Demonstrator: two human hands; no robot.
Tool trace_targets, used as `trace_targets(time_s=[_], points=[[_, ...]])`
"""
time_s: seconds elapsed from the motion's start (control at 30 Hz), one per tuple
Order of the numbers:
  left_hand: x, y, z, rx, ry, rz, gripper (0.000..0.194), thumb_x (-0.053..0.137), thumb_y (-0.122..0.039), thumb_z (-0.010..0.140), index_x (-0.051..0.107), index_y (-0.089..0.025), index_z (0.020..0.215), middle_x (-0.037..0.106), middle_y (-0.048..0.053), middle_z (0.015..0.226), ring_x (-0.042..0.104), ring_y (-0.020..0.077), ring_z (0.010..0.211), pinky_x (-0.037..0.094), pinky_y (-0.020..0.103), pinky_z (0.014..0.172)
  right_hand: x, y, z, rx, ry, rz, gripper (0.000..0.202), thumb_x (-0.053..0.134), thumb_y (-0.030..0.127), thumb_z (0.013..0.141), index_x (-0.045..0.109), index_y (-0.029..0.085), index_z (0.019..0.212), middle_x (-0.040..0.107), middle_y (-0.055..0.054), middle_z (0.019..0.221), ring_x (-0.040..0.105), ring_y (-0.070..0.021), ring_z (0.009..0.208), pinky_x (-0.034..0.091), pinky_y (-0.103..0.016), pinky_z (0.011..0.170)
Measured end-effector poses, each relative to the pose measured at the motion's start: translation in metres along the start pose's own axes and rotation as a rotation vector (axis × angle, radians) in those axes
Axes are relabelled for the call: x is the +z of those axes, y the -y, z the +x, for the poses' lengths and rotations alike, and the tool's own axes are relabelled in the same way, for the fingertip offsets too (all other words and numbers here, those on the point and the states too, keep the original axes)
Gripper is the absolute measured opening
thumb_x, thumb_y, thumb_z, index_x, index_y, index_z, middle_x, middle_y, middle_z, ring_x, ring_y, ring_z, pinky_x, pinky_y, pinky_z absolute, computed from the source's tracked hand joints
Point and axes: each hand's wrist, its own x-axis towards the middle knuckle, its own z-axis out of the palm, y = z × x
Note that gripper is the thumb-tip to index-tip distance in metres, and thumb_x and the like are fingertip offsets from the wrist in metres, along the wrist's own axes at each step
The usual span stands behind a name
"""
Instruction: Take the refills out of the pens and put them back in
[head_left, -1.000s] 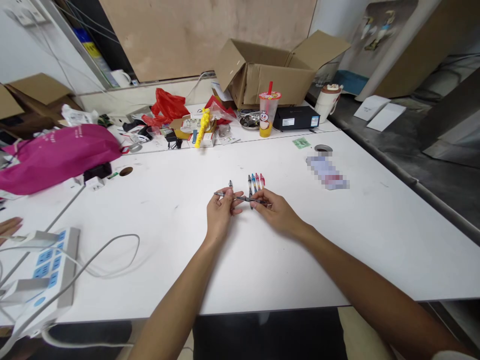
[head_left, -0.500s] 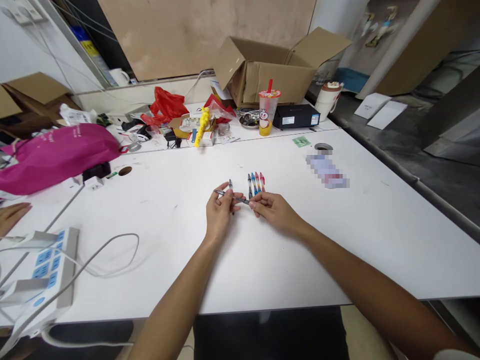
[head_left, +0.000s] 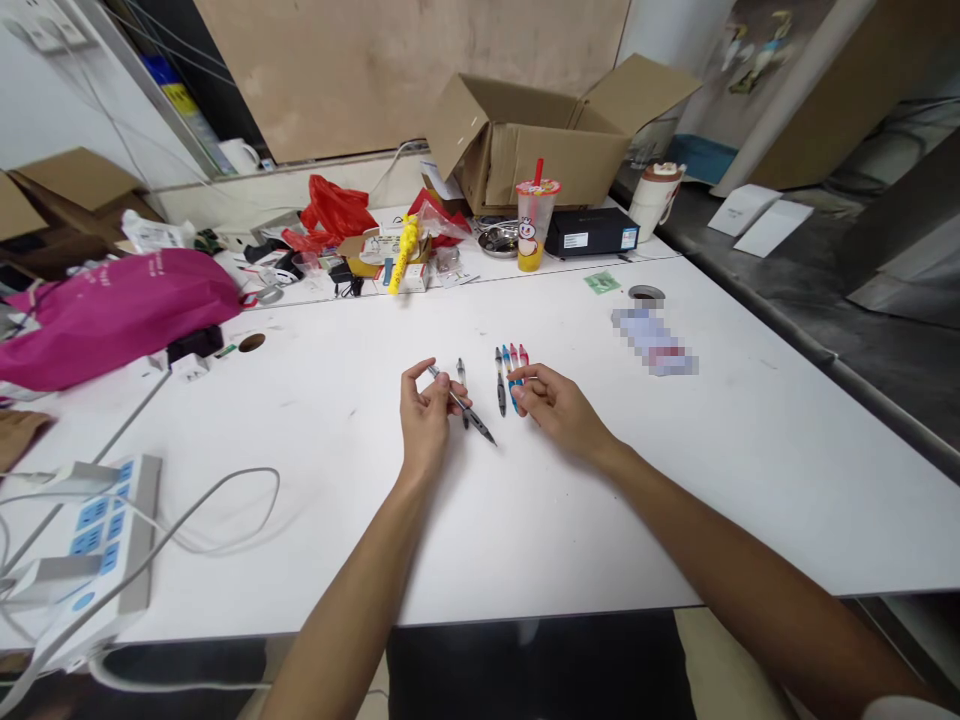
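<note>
My left hand [head_left: 426,422] pinches a black-gripped clear pen [head_left: 480,428] between thumb and fingers, its tip pointing down and right toward me. Just behind it, a second black pen [head_left: 462,372] lies on the white table, partly covered by the fingers. My right hand [head_left: 553,402] hovers at the row of pens, fingers loosely curled and apart, with nothing seen in it. In that row are a black pen [head_left: 500,382], a blue pen [head_left: 507,358] and two pink or red pens [head_left: 523,354]; the right fingers hide parts of the coloured ones.
A power strip [head_left: 112,540] with looping cable lies on the left, near a magenta bag [head_left: 127,310]. At the back stand a drink cup [head_left: 534,225], a black box [head_left: 592,234] and an open carton [head_left: 555,165]. A tape roll [head_left: 646,293] lies at right.
My right hand has let go of the pen and shifted slightly right. The pen in my left hand has swung to point downward. Another person's hand at far left has moved mostly away.
</note>
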Motion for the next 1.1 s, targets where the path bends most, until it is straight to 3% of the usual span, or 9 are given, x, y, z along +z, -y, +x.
trace_targets(time_s=[0.13, 0.27, 0.4, 0.5, 0.67, 0.8, 0.9, 1.0, 1.1], points=[[-0.002, -0.001, 0.001, -0.009, 0.017, 0.002, 0.046, 0.071, -0.050, 0.088, 0.051, -0.025, 0.121, 0.070, -0.001, 0.077, 0.067, 0.0134, 0.062, 0.048, 0.024, 0.058, 0.001, -0.003, -0.003, -0.066, 0.060, -0.115, 0.031, 0.059, 0.041, 0.095, 0.062, 0.023, 0.120, 0.062, 0.001, 0.079, 0.055, -0.0153, 0.069, 0.045, -0.032, 0.067], [-0.001, -0.004, 0.000, -0.067, 0.026, -0.002, 0.057, 0.072, -0.048, 0.088, 0.047, -0.025, 0.134, 0.074, 0.002, 0.084, 0.065, 0.0121, 0.061, 0.049, 0.024, 0.058, 0.004, 0.000, -0.009, -0.203, 0.267, -0.257, 0.047, 0.065, 0.037, 0.092, 0.058, 0.032, 0.138, 0.070, -0.002, 0.103, 0.058, -0.0140, 0.070, 0.050, -0.032, 0.068], [0.001, -0.007, -0.002, -0.171, 0.065, 0.021, 0.062, 0.072, -0.049, 0.087, 0.046, -0.022, 0.135, 0.076, 0.008, 0.093, 0.067, 0.0147, 0.065, 0.050, 0.026, 0.059, 0.013, 0.000, -0.014, -0.403, 0.374, -0.354, 0.040, 0.061, 0.038, 0.097, 0.063, 0.033, 0.137, 0.073, -0.004, 0.112, 0.066, -0.0180, 0.084, 0.055, -0.036, 0.080], [-0.001, -0.007, -0.002, -0.183, 0.067, 0.148, 0.054, 0.065, -0.054, 0.091, 0.051, -0.021, 0.132, 0.075, 0.013, 0.106, 0.070, 0.0195, 0.077, 0.052, 0.030, 0.063, 0.016, -0.005, -0.013, -0.490, 0.324, -0.407, 0.037, 0.058, 0.040, 0.100, 0.066, 0.028, 0.134, 0.074, -0.007, 0.113, 0.067, -0.0215, 0.097, 0.054, -0.040, 0.089], [-0.006, -0.001, -0.001, 0.099, 0.068, 0.755, 0.032, 0.052, -0.045, 0.099, 0.072, -0.024, 0.111, 0.066, 0.013, 0.123, 0.066, 0.0271, 0.100, 0.050, 0.042, 0.089, 0.014, -0.016, -0.002, -0.500, 0.183, -0.676, 0.041, 0.049, 0.042, 0.104, 0.067, 0.020, 0.133, 0.075, -0.011, 0.105, 0.063, -0.0262, 0.098, 0.052, -0.043, 0.086], [-0.004, 0.004, -0.001, 0.152, 0.159, 1.053, 0.023, 0.056, -0.037, 0.095, 0.076, -0.025, 0.095, 0.064, 0.014, 0.118, 0.061, 0.0341, 0.106, 0.049, 0.042, 0.082, 0.016, -0.021, 0.008, -0.537, 0.189, -0.843, 0.038, 0.049, 0.039, 0.104, 0.070, 0.018, 0.127, 0.074, -0.010, 0.096, 0.059, -0.0263, 0.092, 0.048, -0.043, 0.085], [-0.006, 0.006, 0.000, 0.133, 0.157, 1.051, 0.015, 0.060, -0.031, 0.092, 0.073, -0.025, 0.088, 0.066, 0.012, 0.105, 0.062, 0.0298, 0.091, 0.047, 0.039, 0.076, 0.017, -0.019, 0.012, -0.539, 0.147, -0.918, 0.033, 0.051, 0.038, 0.103, 0.074, 0.020, 0.120, 0.072, -0.011, 0.100, 0.057, -0.0264, 0.094, 0.046, -0.042, 0.085], [-0.011, 0.003, 0.001, 0.087, 0.079, 0.904, 0.008, 0.064, -0.025, 0.087, 0.071, -0.026, 0.091, 0.068, 0.009, 0.096, 0.061, 0.0261, 0.079, 0.046, 0.037, 0.075, 0.015, -0.018, 0.014, -0.516, 0.118, -0.963, 0.027, 0.056, 0.037, 0.102, 0.076, 0.024, 0.113, 0.071, -0.010, 0.115, 0.057, -0.0274, 0.104, 0.044, -0.042, 0.087], [-0.014, 0.001, 0.003, 0.012, 0.011, 0.784, 0.021, 0.067, -0.022, 0.085, 0.068, -0.026, 0.105, 0.072, 0.008, 0.095, 0.062, 0.0247, 0.076, 0.046, 0.036, 0.074, 0.013, -0.021, 0.016, -0.502, 0.133, -0.979, 0.023, 0.057, 0.035, 0.101, 0.075, 0.027, 0.114, 0.069, -0.008, 0.129, 0.056, -0.0290, 0.118, 0.042, -0.044, 0.093]])
